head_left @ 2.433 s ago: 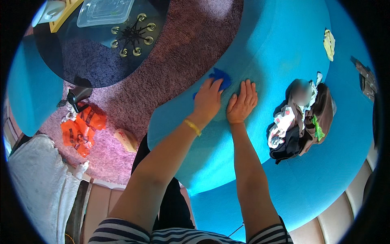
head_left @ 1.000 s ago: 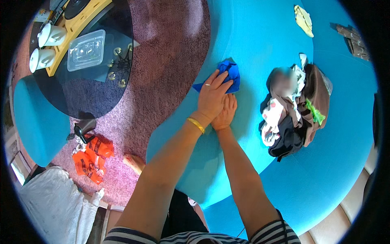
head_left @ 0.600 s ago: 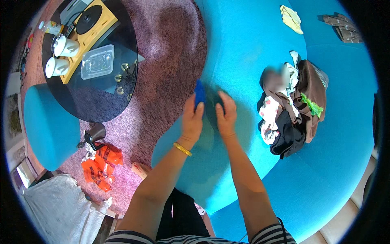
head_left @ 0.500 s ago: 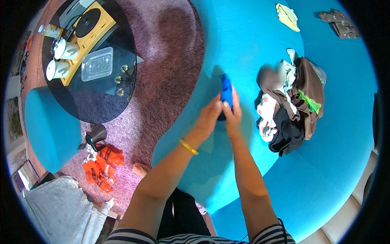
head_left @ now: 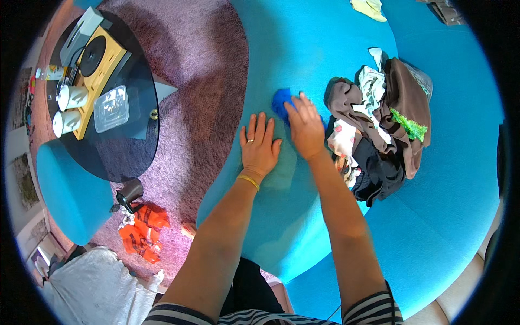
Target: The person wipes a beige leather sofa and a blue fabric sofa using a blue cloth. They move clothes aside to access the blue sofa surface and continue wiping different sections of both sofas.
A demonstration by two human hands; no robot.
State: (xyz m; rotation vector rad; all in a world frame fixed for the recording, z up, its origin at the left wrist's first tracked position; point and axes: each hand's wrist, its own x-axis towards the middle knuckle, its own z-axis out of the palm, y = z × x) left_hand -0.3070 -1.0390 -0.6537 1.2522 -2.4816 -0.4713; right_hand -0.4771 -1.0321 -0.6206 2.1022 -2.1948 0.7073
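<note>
Cloth [head_left: 281,102] under right hand [head_left: 307,129] on sofa [head_left: 303,40], between left hand [head_left: 261,150] and clothes pile [head_left: 387,149].

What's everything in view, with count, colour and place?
Cloth: 1, blue, on sofa
Sofa: 1, turquoise, centre
Clothes pile: 1, mixed colours, on sofa
Fabric pieces: 2, yellow and brown, top right
Carpet: 1, purple, floor
Table: 1, dark, upper left
Tray: 1, yellow, on table
Disc: 1, black, on tray
Mugs: 2, white, tray's edge
Container: 1, clear, on table
Bottle: 1, clear, beside tray
Box: 1, grey, table's end
Stool: 1, turquoise, left
Jug-shaped object: 1, dark, by stool
Crumpled plastic: count unclear, orange, carpet
Sheet: 1, grey, lower left
Bracelet: 1, yellow, by left hand
Sleeves: 2, striped, bottom
Left hand: 1, bare, on sofa
Right hand: 1, bare, on cloth
</note>
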